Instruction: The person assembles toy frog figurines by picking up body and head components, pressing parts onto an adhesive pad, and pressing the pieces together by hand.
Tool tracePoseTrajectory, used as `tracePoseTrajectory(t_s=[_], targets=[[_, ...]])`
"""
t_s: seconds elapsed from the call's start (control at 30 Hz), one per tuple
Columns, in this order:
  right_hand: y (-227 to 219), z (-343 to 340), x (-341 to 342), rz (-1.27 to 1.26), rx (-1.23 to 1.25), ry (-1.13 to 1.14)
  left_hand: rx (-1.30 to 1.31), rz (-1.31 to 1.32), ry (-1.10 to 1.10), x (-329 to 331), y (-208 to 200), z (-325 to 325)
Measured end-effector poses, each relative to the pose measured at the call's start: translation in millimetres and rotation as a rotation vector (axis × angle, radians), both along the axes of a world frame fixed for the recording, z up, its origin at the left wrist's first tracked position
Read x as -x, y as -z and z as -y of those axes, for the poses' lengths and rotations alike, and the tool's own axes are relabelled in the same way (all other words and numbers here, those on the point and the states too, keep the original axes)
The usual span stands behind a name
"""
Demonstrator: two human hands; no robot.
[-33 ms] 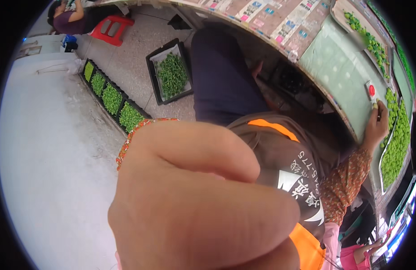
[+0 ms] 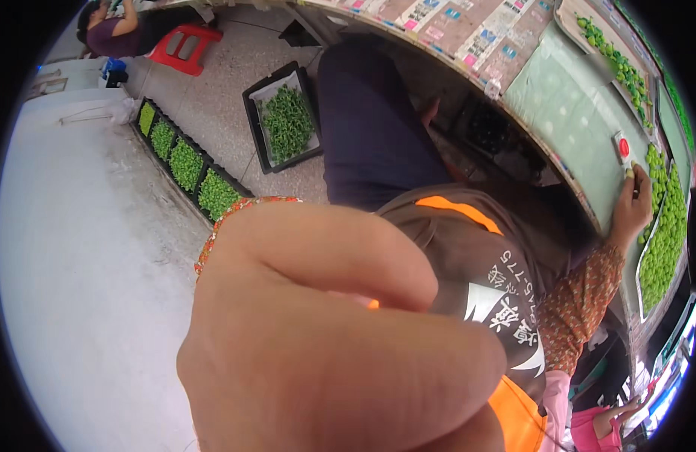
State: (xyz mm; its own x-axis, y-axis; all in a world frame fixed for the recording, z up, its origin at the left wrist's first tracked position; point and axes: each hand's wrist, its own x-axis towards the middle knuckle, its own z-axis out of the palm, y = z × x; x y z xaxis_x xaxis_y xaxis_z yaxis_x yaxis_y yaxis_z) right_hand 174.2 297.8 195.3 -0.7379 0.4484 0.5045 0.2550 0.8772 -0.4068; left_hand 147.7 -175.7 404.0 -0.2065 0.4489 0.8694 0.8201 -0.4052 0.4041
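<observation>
Over at the right side of the head view, the right hand (image 2: 634, 203) reaches onto the table (image 2: 468, 34), its fingertips pinched on the near end of a small white gadget (image 2: 625, 147) with a red round face. That gadget sits over the pale green mat (image 2: 562, 102), just beside the heap of green pods (image 2: 660, 260)! And up close, filling the middle, comes the left hand (image 2: 340, 339), fingers curled in toward the palm, too near the lens to tell whether it grips anything. The two hands are well apart. Behind them, a brown apron (image 2: 468, 248) with orange trim covers the lap. Down on the floor, a black tray (image 2: 255, 135) holds leafy greens (image 2: 287, 124), and seedlings (image 2: 186, 166) line the foot of the white wall (image 2: 84, 248). Far off, top left, another person (image 2: 118, 38) sits by a red stool (image 2: 184, 49).
</observation>
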Motion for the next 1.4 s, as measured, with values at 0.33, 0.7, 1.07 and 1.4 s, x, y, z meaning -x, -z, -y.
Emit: tracePoseTrajectory(t_s=[0.33,0.7,1.07,1.4], targets=[[-1.6,3.9,1.2,-0.082,-0.055,-0.068,-0.099,0.005,0.223,8.3,11.6,20.3],[-9.2,17.9,1.5,-0.105,-0.036,-0.078,-0.076,0.346,0.135,-3.5,25.2,25.8],[-17.5,20.0,-3.4,-0.110,-0.086,-0.095,-0.193,0.488,-0.086,19.1,50.9,-4.2],[-24.3,32.2,-2.9,-0.117,-0.027,-0.119,-0.195,0.634,-0.342,31.7,69.0,-19.1]])
